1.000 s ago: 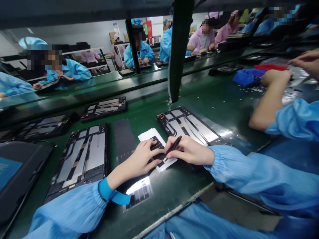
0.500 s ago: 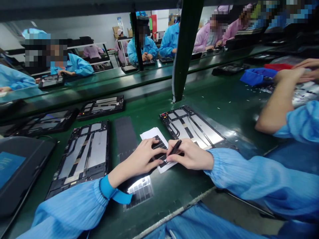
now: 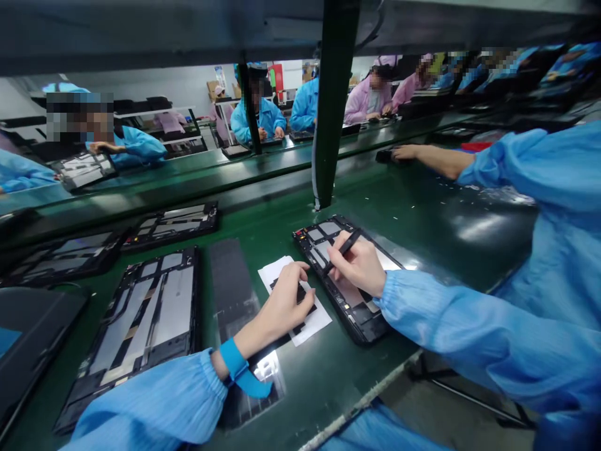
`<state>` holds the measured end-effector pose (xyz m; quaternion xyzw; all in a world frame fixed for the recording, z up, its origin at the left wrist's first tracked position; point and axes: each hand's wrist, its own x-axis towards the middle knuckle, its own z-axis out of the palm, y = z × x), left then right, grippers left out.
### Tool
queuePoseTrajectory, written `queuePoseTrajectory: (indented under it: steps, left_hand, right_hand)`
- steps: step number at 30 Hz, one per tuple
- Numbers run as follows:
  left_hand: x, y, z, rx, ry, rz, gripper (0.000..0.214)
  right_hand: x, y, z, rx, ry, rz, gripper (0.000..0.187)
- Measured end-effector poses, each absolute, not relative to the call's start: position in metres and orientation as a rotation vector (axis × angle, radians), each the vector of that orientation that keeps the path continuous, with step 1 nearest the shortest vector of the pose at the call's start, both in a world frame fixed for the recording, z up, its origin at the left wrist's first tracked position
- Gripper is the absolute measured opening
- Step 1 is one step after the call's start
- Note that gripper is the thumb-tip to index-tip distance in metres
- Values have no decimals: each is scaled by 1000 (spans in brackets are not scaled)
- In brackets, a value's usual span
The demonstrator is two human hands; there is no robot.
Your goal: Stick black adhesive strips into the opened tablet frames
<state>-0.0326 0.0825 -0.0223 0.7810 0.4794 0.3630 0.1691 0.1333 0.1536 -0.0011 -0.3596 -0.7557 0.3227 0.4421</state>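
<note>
Head view: tweezers inside right-hand grip

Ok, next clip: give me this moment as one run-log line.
left hand: on white paper sheet with black strips | right hand: holding black tweezers over tablet frame

Green conveyor belt, tablet frames left; blue-smocked co-worker beyond; distant boxes, probably cardboard.

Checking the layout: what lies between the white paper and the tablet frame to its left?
A long dark sheet lies there, seen in the head view.
</note>
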Motion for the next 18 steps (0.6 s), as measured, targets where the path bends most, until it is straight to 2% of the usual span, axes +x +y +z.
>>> queuePoseTrajectory:
  steps: [4, 12, 18]
  left_hand:
    - [-31, 84, -26, 2215, 1260, 1016, 19]
    - [-32, 79, -20, 2240, 1180, 968, 21]
    - [-31, 77, -18, 2238, 1162, 962, 20]
  right_hand:
    - [135, 150, -3, -893, -1943, 728, 24]
    - [136, 151, -3, -896, -1944, 796, 24]
    - [136, 152, -2, -848, -2041, 598, 21]
